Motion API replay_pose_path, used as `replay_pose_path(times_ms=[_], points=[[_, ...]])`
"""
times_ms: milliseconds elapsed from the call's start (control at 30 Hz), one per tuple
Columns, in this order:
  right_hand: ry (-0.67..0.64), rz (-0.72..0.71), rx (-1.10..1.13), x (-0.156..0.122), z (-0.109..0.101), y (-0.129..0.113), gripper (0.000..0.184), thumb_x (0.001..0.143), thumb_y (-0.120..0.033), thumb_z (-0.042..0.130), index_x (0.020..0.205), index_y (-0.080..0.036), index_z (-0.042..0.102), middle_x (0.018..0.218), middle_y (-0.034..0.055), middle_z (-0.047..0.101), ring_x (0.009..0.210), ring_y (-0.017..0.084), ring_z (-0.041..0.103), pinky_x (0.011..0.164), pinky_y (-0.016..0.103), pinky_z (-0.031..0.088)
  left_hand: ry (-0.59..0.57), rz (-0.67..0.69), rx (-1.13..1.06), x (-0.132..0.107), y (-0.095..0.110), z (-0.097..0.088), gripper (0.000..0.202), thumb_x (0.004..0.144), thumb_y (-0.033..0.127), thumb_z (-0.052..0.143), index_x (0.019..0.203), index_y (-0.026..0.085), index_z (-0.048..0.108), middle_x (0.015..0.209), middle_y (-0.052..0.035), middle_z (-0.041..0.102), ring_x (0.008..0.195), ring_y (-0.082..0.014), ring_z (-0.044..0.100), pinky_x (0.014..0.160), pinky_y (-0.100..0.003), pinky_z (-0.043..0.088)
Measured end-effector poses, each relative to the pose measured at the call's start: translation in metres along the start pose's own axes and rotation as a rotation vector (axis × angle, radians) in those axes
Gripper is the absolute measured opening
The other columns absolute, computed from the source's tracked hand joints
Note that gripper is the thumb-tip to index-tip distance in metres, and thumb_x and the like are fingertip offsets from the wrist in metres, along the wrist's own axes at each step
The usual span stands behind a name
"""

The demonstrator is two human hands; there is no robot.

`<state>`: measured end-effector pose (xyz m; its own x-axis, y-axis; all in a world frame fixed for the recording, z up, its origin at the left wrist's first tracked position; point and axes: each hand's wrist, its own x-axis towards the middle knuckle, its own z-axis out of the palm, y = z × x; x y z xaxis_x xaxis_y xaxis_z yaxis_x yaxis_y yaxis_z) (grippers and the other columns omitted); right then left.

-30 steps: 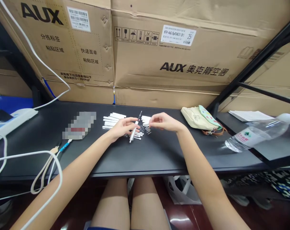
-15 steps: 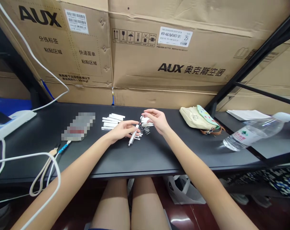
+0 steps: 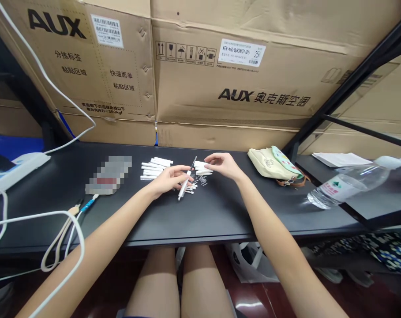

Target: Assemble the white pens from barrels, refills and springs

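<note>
My left hand point(image 3: 169, 179) grips a white pen point(image 3: 186, 181) that slants up to the right, its dark refill tip poking out at the top. My right hand point(image 3: 222, 164) hovers just right of that tip, fingers curled in a pinch over a small heap of white pen parts point(image 3: 202, 168); what the pinch holds is too small to make out. Several white pen barrels point(image 3: 155, 167) lie in a row left of my left hand. A scatter of small springs and short white pieces point(image 3: 200, 179) lies between the hands on the black table point(image 3: 220, 212).
A cream pouch point(image 3: 273, 164) lies at the right. A plastic water bottle point(image 3: 349, 183) lies on its side on the lower right shelf. White cables point(image 3: 54, 229) loop at the left edge. Large cardboard boxes point(image 3: 220, 75) wall the back. A blurred packet point(image 3: 109, 174) sits left.
My right hand went to the pen's tip half a second ago, then drew back slightly right over the white parts. My left hand and the pen barely moved.
</note>
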<state>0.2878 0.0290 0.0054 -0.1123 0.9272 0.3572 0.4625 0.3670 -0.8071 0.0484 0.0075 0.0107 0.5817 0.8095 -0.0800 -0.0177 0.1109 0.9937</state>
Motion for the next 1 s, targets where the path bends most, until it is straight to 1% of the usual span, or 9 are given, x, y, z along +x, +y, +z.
replay_pose_path(times_ms=[100,200,333,467,567,633,733,867,1000], points=[[-0.094,-0.064,-0.173,-0.002,-0.007,0.007,0.023,0.063,-0.034,0.074,0.081,-0.02,0.073,0.084,0.0048,0.065,0.074,0.016,0.057,0.067,0.031,0.046,0.0,0.002,-0.002,0.0,0.001,0.0,0.052,0.064,0.04,0.078,0.106,0.016,0.061,0.088,-0.0101,0.071,0.077,-0.022,0.069,0.074,-0.036,0.054],[-0.151,-0.126,-0.249,-0.003,-0.002,0.008,0.022,0.063,-0.034,0.076,0.083,-0.023,0.074,0.096,0.0065,0.061,0.089,0.021,0.056,0.077,0.035,0.046,0.007,-0.004,-0.004,-0.001,0.002,0.001,0.05,0.065,0.038,0.078,0.106,0.015,0.06,0.089,-0.0102,0.071,0.077,-0.0216,0.069,0.074,-0.036,0.054],[-0.142,-0.193,-0.358,-0.004,0.01,0.008,0.015,0.064,-0.03,0.077,0.078,-0.025,0.075,0.108,0.0077,0.056,0.103,0.024,0.05,0.093,0.043,0.04,-0.004,0.002,0.012,-0.001,0.002,0.001,0.049,0.067,0.037,0.077,0.107,0.015,0.06,0.089,-0.0099,0.071,0.077,-0.0208,0.069,0.074,-0.035,0.054],[-0.098,-0.246,-0.339,-0.003,0.014,0.006,0.013,0.07,-0.035,0.073,0.073,-0.022,0.073,0.116,0.009,0.056,0.105,0.025,0.05,0.094,0.044,0.04,-0.016,0.007,0.022,0.0,0.001,0.0,0.048,0.068,0.037,0.076,0.108,0.016,0.059,0.09,-0.0098,0.071,0.079,-0.0211,0.069,0.075,-0.036,0.054],[0.062,-0.277,-0.189,-0.003,0.012,-0.001,0.021,0.076,-0.04,0.065,0.078,-0.02,0.071,0.11,0.0089,0.061,0.1,0.023,0.055,0.09,0.04,0.043,-0.01,-0.002,0.035,0.0,0.0,0.0,0.049,0.068,0.038,0.075,0.108,0.016,0.059,0.091,-0.0099,0.071,0.079,-0.0209,0.069,0.076,-0.037,0.053],[0.182,-0.233,-0.045,-0.003,0.011,-0.007,0.027,0.081,-0.043,0.059,0.084,-0.019,0.069,0.088,0.0062,0.065,0.083,0.018,0.06,0.079,0.035,0.047,-0.009,-0.007,0.05,0.001,0.0,0.0,0.049,0.068,0.039,0.075,0.108,0.016,0.059,0.091,-0.0097,0.07,0.079,-0.0207,0.068,0.075,-0.036,0.052],[0.279,-0.092,0.16,-0.002,0.013,-0.013,0.029,0.076,-0.045,0.063,0.084,-0.018,0.067,0.061,-0.0009,0.057,0.053,0.011,0.051,0.056,0.027,0.044,-0.022,-0.006,0.071,0.001,-0.001,0.0,0.049,0.067,0.039,0.075,0.107,0.016,0.06,0.091,-0.0095,0.07,0.079,-0.0199,0.068,0.074,-0.033,0.052],[0.299,0.131,0.505,-0.001,0.02,-0.015,0.031,0.054,-0.035,0.08,0.072,-0.018,0.062,0.061,-0.0036,0.056,0.047,0.006,0.045,0.047,0.022,0.04,-0.046,-0.021,0.071,0.0,0.0,0.0,0.05,0.067,0.04,0.076,0.107,0.016,0.06,0.089,-0.0086,0.07,0.079,-0.0195,0.067,0.074,-0.033,0.051],[0.181,0.281,0.786,-0.001,0.026,-0.016,0.031,0.054,-0.034,0.081,0.074,-0.016,0.065,0.068,-0.0012,0.061,0.058,0.007,0.054,0.054,0.018,0.046,-0.058,-0.033,0.067,0.0,0.0,0.0,0.051,0.066,0.04,0.076,0.107,0.015,0.06,0.089,-0.0082,0.07,0.08,-0.02,0.067,0.075,-0.034,0.051]])
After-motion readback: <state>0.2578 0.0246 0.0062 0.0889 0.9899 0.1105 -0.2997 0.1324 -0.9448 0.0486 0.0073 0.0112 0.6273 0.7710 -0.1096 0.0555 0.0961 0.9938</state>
